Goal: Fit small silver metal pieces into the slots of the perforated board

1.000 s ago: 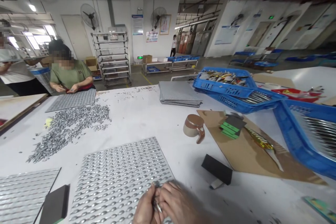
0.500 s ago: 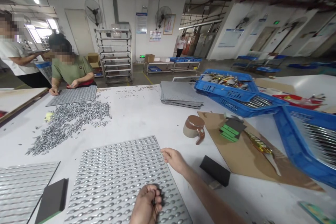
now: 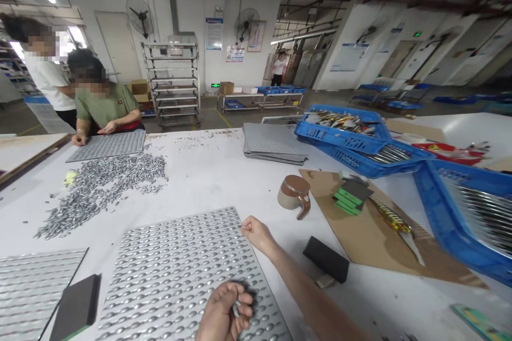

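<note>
A grey board (image 3: pixel 160 256) with rows of small silver oval pieces lies on the white table in front of me. Over its lower part, my left hand (image 3: pixel 226 309) is palm up with fingers curled around a small silver oval piece (image 3: pixel 236 307); whether more are in the palm is hidden. At the board's upper right edge, my right hand (image 3: pixel 258 233) has thumb and forefinger pinched together. Whatever is between those fingertips is too small to make out. A loose pile of silver oval pieces (image 3: pixel 104 186) lies farther off, left of centre.
To the right are a brown-lidded mug (image 3: pixel 294 193), a black block (image 3: pixel 326 259), a brown sheet (image 3: pixel 340 224) with green-edged blocks (image 3: pixel 352 196) and blue crates (image 3: pixel 340 130). A stack of grey boards (image 3: pixel 276 144) lies behind. A co-worker (image 3: pixel 106 101) sits across at another board (image 3: pixel 108 146).
My right hand has moved slightly up and left along the board's edge. The fingers of my left hand have loosened a little, showing a silver piece. A person in white has shifted right behind the seated co-worker.
</note>
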A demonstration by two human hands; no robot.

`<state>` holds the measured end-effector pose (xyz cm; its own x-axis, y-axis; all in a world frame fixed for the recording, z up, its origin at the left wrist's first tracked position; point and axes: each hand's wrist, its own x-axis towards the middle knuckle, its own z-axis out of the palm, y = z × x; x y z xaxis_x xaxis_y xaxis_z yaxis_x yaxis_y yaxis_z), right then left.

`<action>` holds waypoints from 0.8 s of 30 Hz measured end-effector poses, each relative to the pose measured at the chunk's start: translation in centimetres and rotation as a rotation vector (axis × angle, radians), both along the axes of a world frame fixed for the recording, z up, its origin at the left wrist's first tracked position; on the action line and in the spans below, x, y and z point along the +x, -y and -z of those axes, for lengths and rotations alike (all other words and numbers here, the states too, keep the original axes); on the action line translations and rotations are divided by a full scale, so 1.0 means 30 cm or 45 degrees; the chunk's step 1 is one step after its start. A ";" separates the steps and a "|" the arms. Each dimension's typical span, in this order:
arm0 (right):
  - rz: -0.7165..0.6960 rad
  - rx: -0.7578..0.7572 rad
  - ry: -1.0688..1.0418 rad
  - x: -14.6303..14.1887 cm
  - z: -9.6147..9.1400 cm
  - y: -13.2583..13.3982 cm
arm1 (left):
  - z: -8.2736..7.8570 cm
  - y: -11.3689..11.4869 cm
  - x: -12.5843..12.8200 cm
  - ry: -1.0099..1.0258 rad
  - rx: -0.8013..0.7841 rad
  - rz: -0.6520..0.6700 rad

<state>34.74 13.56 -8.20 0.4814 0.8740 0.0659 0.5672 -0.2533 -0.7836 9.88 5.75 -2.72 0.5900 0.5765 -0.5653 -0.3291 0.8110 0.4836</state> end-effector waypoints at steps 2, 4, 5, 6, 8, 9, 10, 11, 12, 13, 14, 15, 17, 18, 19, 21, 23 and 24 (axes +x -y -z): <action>0.034 0.040 0.029 0.004 -0.003 0.030 | 0.002 0.001 -0.002 0.010 -0.023 -0.027; 0.053 0.071 0.060 0.005 -0.008 0.066 | 0.005 0.000 -0.008 0.025 -0.029 -0.036; 0.051 0.078 0.078 0.003 -0.009 0.082 | 0.006 -0.001 -0.009 0.031 -0.027 -0.039; 0.042 0.080 0.096 -0.002 -0.011 0.095 | 0.008 -0.001 -0.010 0.035 -0.022 -0.043; 0.017 0.075 0.137 -0.017 -0.013 0.106 | 0.015 0.003 -0.005 0.044 -0.022 -0.043; 0.008 0.069 0.159 -0.027 -0.014 0.104 | 0.020 0.006 -0.001 0.047 -0.031 -0.043; 0.005 0.061 0.182 -0.037 -0.016 0.099 | 0.027 0.010 0.004 0.048 -0.042 -0.039; 0.009 0.052 0.206 -0.047 -0.019 0.092 | 0.033 0.015 0.008 0.049 -0.053 -0.030; 0.021 0.041 0.229 -0.055 -0.022 0.084 | 0.038 0.019 0.011 0.045 -0.065 -0.026; 0.036 0.030 0.248 -0.062 -0.026 0.076 | 0.041 0.022 0.012 0.039 -0.076 -0.023; 0.050 0.018 0.264 -0.067 -0.029 0.068 | 0.040 0.023 0.013 0.033 -0.083 -0.025; 0.062 0.007 0.275 -0.069 -0.034 0.062 | 0.035 0.023 0.012 0.029 -0.087 -0.027; 0.070 -0.014 0.285 -0.066 -0.044 0.053 | 0.010 0.016 0.009 0.028 -0.093 -0.032; 0.065 -0.022 0.285 -0.062 -0.050 0.050 | -0.010 0.011 0.008 0.024 -0.106 -0.039; 0.057 -0.027 0.284 -0.060 -0.058 0.050 | -0.032 0.004 0.006 0.023 -0.125 -0.056; 0.041 -0.014 0.282 -0.066 -0.082 0.062 | -0.078 -0.010 0.002 0.049 -0.181 -0.100; 0.036 0.024 0.280 -0.098 -0.120 0.096 | -0.119 -0.023 -0.006 0.120 -0.225 -0.148; 0.022 0.052 0.273 -0.125 -0.147 0.123 | -0.134 -0.028 -0.012 0.159 -0.235 -0.170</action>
